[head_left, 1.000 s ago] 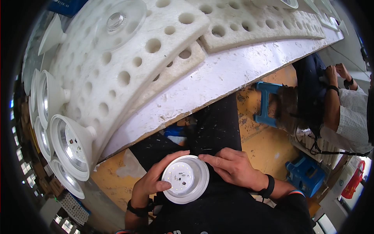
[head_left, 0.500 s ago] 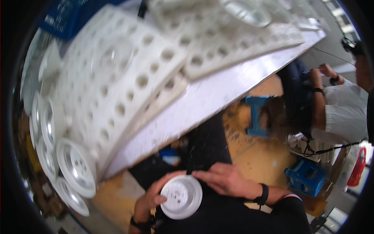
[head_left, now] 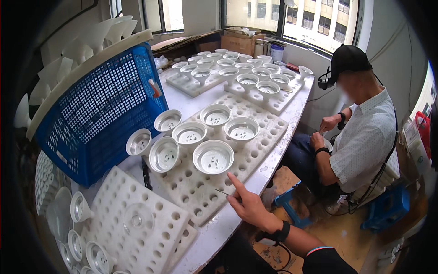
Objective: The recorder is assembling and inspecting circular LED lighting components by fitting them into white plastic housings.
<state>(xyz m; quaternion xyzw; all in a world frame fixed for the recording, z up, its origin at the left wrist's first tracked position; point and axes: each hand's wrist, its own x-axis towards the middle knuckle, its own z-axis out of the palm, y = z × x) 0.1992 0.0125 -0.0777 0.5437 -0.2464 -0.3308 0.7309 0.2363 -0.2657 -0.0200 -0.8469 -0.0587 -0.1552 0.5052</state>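
Cups (head_left: 197, 159) with circuit discs (head_left: 212, 161); right fingers (head_left: 237, 184) nearby

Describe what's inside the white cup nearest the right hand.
Inside the white cup nearest the right hand is a pale disc bearing small dark parts. Whatever lies beneath the disc is covered and cannot be seen.
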